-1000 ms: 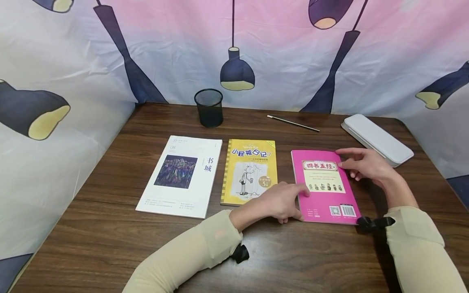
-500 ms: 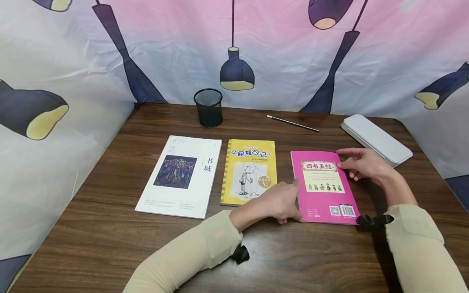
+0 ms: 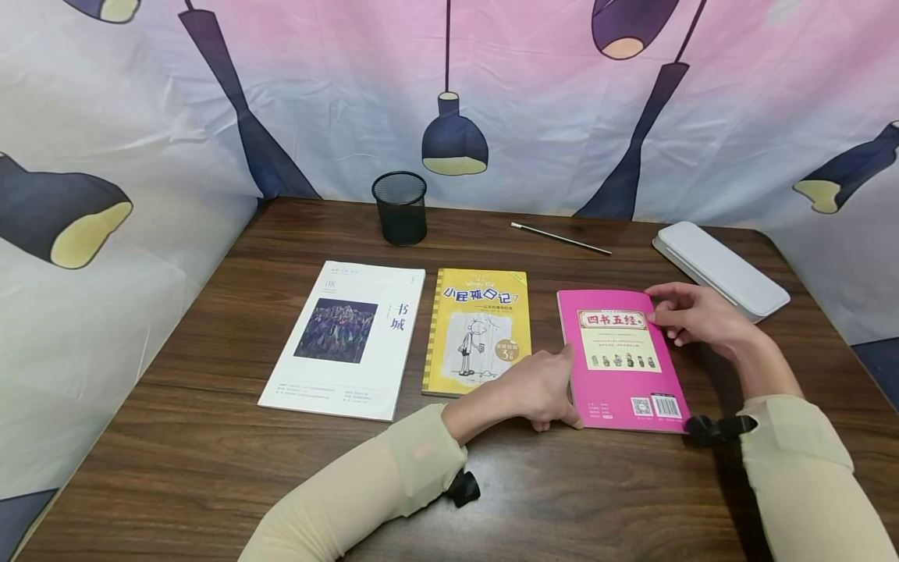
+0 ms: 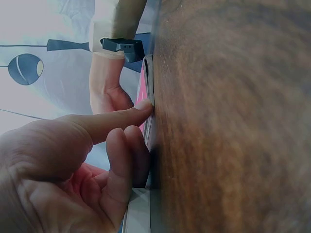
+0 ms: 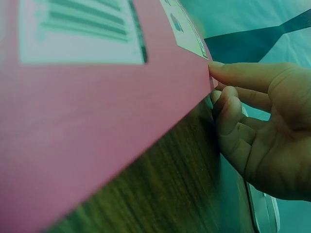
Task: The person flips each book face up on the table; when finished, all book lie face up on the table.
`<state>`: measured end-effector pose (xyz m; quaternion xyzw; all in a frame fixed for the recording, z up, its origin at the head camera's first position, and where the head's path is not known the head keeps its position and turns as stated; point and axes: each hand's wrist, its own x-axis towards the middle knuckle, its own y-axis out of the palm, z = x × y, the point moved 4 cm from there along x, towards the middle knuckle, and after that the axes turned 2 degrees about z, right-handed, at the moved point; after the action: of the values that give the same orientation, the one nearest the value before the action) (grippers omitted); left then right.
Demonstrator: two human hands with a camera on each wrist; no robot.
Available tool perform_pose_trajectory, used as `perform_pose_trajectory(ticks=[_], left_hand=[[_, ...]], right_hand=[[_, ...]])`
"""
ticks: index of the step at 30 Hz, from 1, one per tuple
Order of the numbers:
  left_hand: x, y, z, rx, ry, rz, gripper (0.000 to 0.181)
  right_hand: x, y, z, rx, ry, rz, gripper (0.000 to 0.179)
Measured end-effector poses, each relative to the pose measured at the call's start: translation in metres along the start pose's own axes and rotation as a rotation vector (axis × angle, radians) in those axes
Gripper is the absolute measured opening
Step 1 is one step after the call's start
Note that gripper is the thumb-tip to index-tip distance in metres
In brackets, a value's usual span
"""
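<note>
A pink book (image 3: pixel 625 390), back cover with barcode up, lies on the table between both hands. My left hand (image 3: pixel 537 390) touches its left side, thumb tip at the near left corner and index finger reaching along the edge. In the left wrist view the thumb (image 4: pixel 116 121) is straight against the book's edge while other fingers bend inward. My right hand (image 3: pixel 702 316) is at the far right corner. In the right wrist view its thumb (image 5: pixel 243 75) lies on the cover's edge, and fingertips sit just under that corner, pinching it.
A yellow book (image 3: pixel 481 312) lies left of the pink one, partly behind the left hand. Farther left is a white magazine (image 3: pixel 382 375). A black mesh pen holder (image 3: pixel 402 211), a pencil (image 3: pixel 562 238) and a white case (image 3: pixel 723 269) are toward the back.
My left index finger has come off the pink cover and now lies along its left edge. The right hand and the book have hardly moved.
</note>
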<state>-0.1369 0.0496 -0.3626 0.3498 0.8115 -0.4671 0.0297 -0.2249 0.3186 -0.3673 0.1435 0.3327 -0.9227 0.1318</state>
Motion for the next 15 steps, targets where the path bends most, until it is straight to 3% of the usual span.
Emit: perform_pose_trajectory(ticks=[15], left_hand=[[-0.001,0.000,-0.001,0.019,-0.019,0.007,0.098]], right_hand=[[-0.011,-0.010,-0.007,0.132,-0.057,0.028,0.059]])
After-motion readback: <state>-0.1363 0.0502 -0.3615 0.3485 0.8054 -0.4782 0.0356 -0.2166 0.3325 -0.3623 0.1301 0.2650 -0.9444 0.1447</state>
